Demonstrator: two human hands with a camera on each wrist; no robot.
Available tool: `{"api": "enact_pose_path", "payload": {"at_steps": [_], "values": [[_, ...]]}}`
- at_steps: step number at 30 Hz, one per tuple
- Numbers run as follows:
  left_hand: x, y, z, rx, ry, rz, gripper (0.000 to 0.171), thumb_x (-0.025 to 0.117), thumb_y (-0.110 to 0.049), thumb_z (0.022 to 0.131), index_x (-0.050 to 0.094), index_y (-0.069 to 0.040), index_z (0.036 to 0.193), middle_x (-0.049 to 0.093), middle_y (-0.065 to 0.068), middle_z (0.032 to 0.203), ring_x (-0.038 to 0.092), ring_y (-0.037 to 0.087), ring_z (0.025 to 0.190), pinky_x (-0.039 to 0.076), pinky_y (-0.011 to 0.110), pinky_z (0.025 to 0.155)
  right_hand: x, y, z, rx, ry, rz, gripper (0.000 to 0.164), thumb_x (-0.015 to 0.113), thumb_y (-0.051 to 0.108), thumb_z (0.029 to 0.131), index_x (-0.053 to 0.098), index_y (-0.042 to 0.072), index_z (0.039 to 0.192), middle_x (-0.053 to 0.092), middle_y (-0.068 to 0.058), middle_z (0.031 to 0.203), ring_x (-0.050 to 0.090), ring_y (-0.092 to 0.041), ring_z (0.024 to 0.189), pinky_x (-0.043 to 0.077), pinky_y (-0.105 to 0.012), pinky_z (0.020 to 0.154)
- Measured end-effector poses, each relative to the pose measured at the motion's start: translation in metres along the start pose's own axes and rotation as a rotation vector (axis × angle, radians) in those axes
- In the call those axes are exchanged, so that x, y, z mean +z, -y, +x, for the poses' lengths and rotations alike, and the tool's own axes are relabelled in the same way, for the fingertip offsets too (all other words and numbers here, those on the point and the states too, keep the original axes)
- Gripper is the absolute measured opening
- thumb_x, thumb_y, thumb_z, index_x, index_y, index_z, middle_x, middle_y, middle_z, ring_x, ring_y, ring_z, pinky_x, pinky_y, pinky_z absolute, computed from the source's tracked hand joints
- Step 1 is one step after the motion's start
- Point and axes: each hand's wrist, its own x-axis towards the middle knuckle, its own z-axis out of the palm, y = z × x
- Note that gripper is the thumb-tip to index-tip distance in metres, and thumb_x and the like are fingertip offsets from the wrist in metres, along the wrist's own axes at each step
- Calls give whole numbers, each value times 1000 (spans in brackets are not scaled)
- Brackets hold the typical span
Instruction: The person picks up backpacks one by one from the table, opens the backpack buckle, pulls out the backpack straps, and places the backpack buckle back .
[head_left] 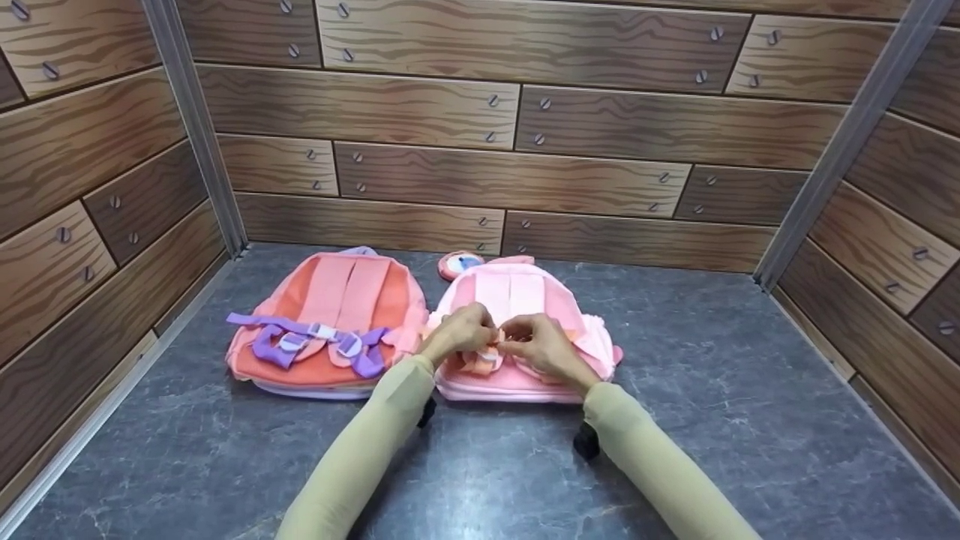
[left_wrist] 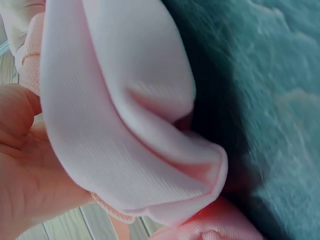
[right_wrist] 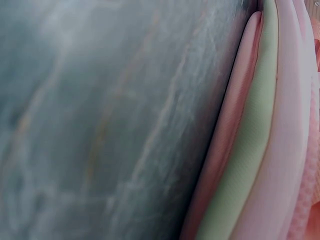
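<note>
Pink backpack (head_left: 511,289): lay strap side up on the grey tabletop (head_left: 712,360), directly under the left hand (head_left: 466,330) and right hand (head_left: 547,345), its long axis running away from the person toward the plank-patterned wall (head_left: 600,176). It was soft cloth, rounded at the top; the right wrist view showed layered edges, a smooth green band (right_wrist: 252,130) and dimpled pink fabric.
Coral backpack (head_left: 346,300): sat just left of the pink one, nearer the left hand than the right, turned the same way, with broad, flat shoulder straps (head_left: 367,289) side by side.
Left hand: bent its fingers about the orange strap (head_left: 480,366) and seemed to grip it, though the fingertips were partly hidden.
Right hand: faced the left one closely, thumb and fingers narrowed to a pinch on the same strap.
Purple straps (head_left: 279,351): curled in loose loops over the coral backpack.
Orange strap: bunched between the hands over the pink backpack's lower middle, flat and looped.
White buckle (head_left: 322,331): small and hard-looking, on the purple webbing.
</note>
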Motion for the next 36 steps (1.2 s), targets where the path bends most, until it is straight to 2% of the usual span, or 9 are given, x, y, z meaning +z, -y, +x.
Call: {"api": "enact_pose_path", "payload": {"at_steps": [7, 15, 21, 22, 25, 29, 30, 33, 36], "values": [[3, 0, 1, 2, -37, 9, 13, 66, -5, 93, 78, -2, 90, 66, 2, 80, 51, 12, 57, 43, 27, 58, 1, -2, 0, 5, 0, 28, 17, 83, 9, 90, 80, 4, 107, 78, -5, 99, 69, -16, 91, 55, -33, 86], [0, 3, 0, -28, -35, -40, 11, 69, -6, 95, 77, 1, 95, 60, -1, 68, 49, 8, 45, 41, 22, 41, 2, 0, 0, 5, 23, 33, 19, 83, 11, 91, 80, 4, 109, 77, -3, 95, 67, -12, 85, 55, -29, 81], [-1, 4, 0, -11, -47, -23, 14, 64, 0, 93, 77, 1, 92, 56, -1, 60, 49, 8, 41, 41, 22, 40, 2, -1, 0, 8, 21, 35, 18, 83, 10, 92, 80, 4, 108, 77, -3, 94, 66, -11, 84, 54, -28, 79], [0, 4, -1, -8, -45, -11, 14, 63, 0, 93, 78, 0, 91, 57, -2, 60, 50, 8, 42, 43, 23, 43, 2, -1, 0, 9, 22, 37, 18, 83, 10, 92, 80, 4, 108, 77, -3, 95, 66, -11, 84, 54, -27, 79], [1, 2, -1, 14, -65, 36, 15, 64, -2, 92, 79, -2, 90, 60, -3, 65, 51, 8, 51, 52, 32, 67, 2, -1, 0, 3, 22, 37, 19, 82, 8, 92, 80, 3, 109, 77, -4, 95, 66, -11, 84, 54, -27, 79], [1, 1, -2, 28, -88, 58, 15, 66, -4, 90, 81, -2, 90, 70, 1, 76, 53, 10, 57, 52, 46, 91, 2, -1, 1, -2, 22, 36, 20, 82, 7, 92, 80, 2, 111, 76, -4, 94, 66, -12, 84, 54, -27, 78], [1, 1, 0, 22, -84, 52, 15, 66, -4, 90, 81, -3, 90, 71, 3, 77, 54, 11, 57, 53, 45, 90, 2, -1, 1, 2, 22, 34, 20, 82, 7, 92, 80, 3, 111, 76, -3, 93, 66, -11, 83, 54, -28, 79], [16, 35, 33, 19, -77, 31, 13, 68, -8, 90, 80, -9, 87, 72, 3, 78, 56, 12, 51, 57, 35, 68, 2, -1, 0, -6, 22, 27, 19, 83, 8, 91, 80, 3, 110, 76, -3, 93, 65, -11, 83, 54, -30, 79], [17, 35, 33, 21, -83, 26, 13, 68, -8, 90, 80, -9, 86, 70, 0, 78, 57, 12, 54, 55, 34, 65, 2, 0, 0, -9, 19, 24, 17, 82, 8, 91, 80, 3, 108, 76, -4, 92, 65, -12, 83, 53, -31, 80]]}}
